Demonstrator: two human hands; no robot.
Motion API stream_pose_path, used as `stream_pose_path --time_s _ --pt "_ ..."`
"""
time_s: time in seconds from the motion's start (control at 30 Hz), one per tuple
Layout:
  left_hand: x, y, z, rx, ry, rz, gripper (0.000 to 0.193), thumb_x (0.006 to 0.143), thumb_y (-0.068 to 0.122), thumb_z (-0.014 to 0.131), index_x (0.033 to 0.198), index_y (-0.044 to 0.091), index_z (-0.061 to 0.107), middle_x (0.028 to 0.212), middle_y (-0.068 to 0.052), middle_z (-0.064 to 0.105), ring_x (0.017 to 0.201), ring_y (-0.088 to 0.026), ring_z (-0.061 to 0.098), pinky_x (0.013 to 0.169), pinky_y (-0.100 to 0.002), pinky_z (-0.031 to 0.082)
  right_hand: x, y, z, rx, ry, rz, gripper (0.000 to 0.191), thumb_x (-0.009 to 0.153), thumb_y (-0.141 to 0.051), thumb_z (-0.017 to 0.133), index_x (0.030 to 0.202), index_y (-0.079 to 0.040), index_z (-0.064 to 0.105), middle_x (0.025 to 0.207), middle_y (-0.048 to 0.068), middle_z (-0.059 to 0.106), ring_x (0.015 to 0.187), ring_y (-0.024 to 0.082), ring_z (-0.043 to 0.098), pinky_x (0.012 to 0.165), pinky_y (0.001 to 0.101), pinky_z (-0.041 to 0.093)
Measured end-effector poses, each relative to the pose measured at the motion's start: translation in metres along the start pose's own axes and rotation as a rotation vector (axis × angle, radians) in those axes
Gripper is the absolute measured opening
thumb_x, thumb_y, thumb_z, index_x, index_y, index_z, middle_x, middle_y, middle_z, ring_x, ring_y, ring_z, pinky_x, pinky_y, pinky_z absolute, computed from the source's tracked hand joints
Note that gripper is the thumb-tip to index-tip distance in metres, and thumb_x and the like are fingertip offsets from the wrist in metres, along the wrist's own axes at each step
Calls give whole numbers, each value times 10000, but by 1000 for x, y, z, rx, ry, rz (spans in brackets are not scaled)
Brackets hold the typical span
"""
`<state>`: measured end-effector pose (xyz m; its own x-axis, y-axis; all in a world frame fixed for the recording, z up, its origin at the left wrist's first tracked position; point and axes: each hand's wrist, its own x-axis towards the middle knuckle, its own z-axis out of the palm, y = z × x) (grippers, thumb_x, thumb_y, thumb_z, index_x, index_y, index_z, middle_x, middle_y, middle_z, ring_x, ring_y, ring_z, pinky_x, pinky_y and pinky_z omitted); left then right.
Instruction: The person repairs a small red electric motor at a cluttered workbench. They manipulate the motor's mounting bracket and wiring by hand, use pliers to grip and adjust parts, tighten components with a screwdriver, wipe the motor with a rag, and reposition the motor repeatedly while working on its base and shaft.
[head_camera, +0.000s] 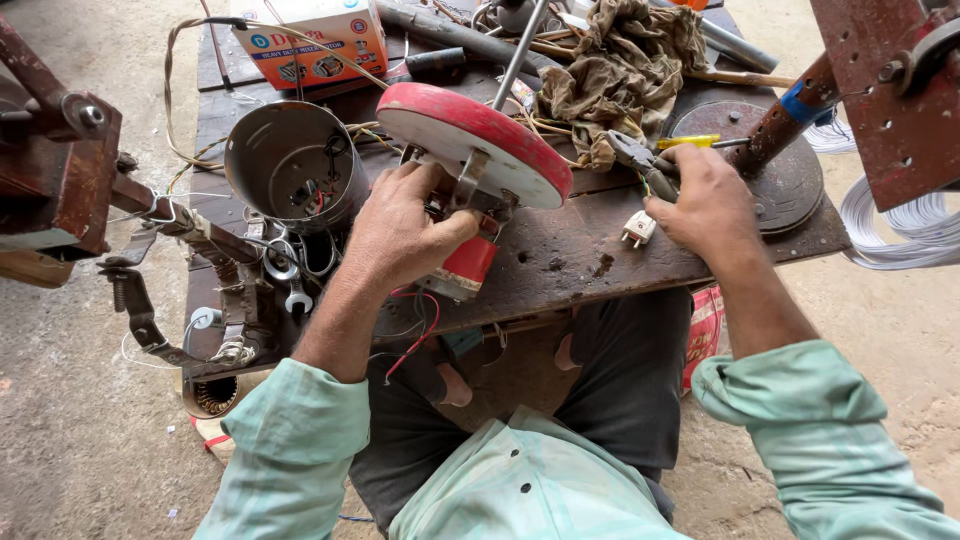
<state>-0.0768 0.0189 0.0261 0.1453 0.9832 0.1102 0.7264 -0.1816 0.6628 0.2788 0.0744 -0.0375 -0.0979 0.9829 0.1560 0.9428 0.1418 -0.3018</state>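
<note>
A dark, scarred wooden worktop (560, 262) carries a metal can (290, 165), a crumpled rag (625, 70), a cardboard box (315, 40), a white plug (637, 230) and spanners (290, 285).

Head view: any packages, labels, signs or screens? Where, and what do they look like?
Cardboard box: far left of the workbench, behind the metal can; rectangular, white top, orange front with a blue band and small product pictures.
Bag: under the bench edge beside the person's right knee; red and white printed packaging, mostly hidden.
No signs or screens show.
</note>
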Motion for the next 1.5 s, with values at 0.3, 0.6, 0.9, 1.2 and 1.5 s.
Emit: stream_pose_path --time_s 0.3,0.6,0.9,1.2,1.5 --pt "4 -4 2 -4 37 -29 362 754 410 752 951 107 743 954 -116 717 962 -303 658 845 -433 511 32 -16 -5 142 43 -21 350 870 -293 796 1150 -89 747 1110 143 731 1040 282 694 910 447 534" --pt "-36 -23 -14 -136 224 303 242 801 172 711 992 25 700 1001 -132 674 1038 -344 621 924 -452 485 79 15 -4 529 329 116 195 928 -102 659 1076 -17 751 990 125 785 927 188 760 852 329 582" --pt "-55 -13 -13 -158 277 303 145 738 123 787 848 80 703 978 -89 712 1018 -333 647 914 -443 480 198 11 -4 -47 344 313 272 851 -82 626 1101 -47 729 1123 244 689 1081 420 645 934 518 506" --pt "-55 -14 -17 -224 204 298 217 755 175 786 964 118 786 1108 -91 734 1112 -357 621 986 -480 472 217 4 -12 -434 -83 285 365 1054 -179 431 1293 -41 669 1294 247 669 1185 452 619 948 666 443" --pt "-56 -17 -13 -169 276 354 398 757 321 837 1062 72 779 1263 -152 678 1235 -408 566 1067 -513 456 196 -30 -34 97 -108 397 318 896 -46 722 1211 -14 689 967 167 715 808 259 689 642 428 528"
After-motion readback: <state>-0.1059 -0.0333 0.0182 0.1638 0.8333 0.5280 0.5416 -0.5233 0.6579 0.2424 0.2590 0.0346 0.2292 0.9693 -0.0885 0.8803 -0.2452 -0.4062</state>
